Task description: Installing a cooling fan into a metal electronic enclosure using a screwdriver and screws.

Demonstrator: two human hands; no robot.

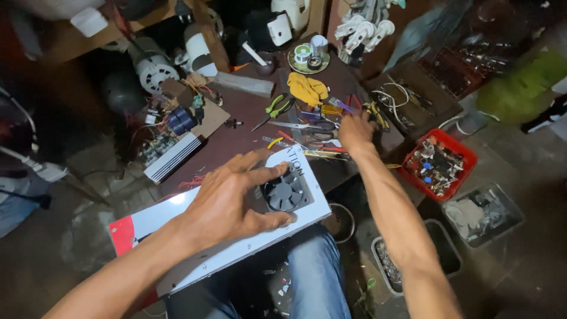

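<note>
White metal panel (236, 236) with its black fan (285, 192) lay slanted across the lap, left hand (227, 204) spread flat on it, while the right hand (356, 131) reached open-fingered into tools (307, 127) on the counter (248, 115) above.

I'm in a repair workshop: pliers (279, 107) and scissors (307, 126) litter my workbench (242, 133), a red parts bin (438, 164) right of it.

A dark brown workbench (242, 133) fills the twelve o'clock area under dim light. Grey concrete floor (525, 177) lies at three o'clock, more floor at eight o'clock.
</note>
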